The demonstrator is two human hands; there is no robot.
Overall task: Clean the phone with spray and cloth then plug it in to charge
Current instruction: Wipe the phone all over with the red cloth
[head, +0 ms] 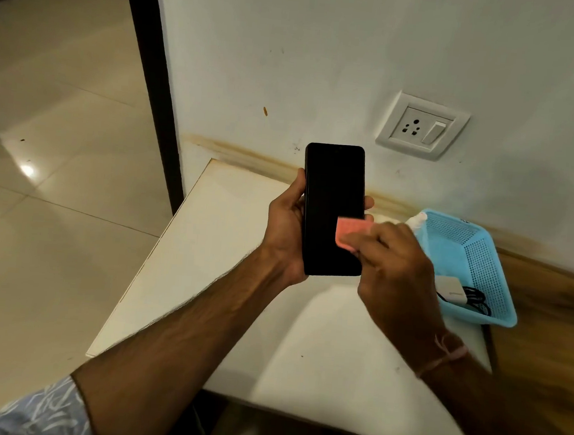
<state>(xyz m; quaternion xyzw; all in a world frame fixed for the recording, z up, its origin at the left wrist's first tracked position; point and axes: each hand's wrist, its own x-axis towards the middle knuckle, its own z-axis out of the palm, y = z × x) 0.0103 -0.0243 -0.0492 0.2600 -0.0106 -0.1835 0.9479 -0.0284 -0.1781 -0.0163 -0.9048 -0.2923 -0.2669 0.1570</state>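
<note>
Left hand [286, 224] grips phone [333, 209] upright above desk [206, 262], dark screen up. Right hand [395, 263] pinches pink cloth [348, 232] on lower screen. Blue basket [474, 263] just beyond right hand.

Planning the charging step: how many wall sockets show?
1: the white wall socket plate, beside its switch, on the wall above the blue perforated plastic basket. Others may be out of frame.
</note>
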